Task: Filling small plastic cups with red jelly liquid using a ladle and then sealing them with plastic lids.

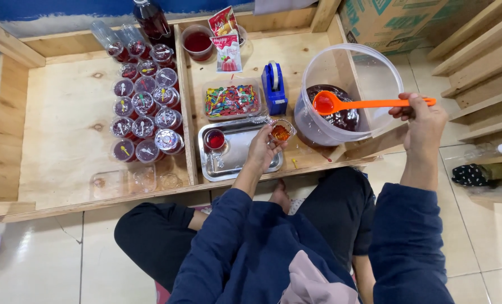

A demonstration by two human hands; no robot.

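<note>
My right hand [422, 121] grips the handle end of an orange ladle [352, 103]. The ladle's bowl is full of red liquid and hovers over a large clear tub [369, 67] that holds dark red liquid. My left hand [262, 149] holds a small clear cup [281, 132] with a little reddish liquid in it, just above the right edge of a steel tray [240, 152]. Another small cup of red liquid [214, 139] stands on that tray.
Several sealed red cups [144, 112] stand in rows in the left wooden compartment, with empty clear cups [144, 179] at its front. A box of coloured small spoons [232, 101], a blue tape dispenser [274, 87], sachets [227, 42], a red-filled cup [197, 42] and bottles [149, 19] lie behind.
</note>
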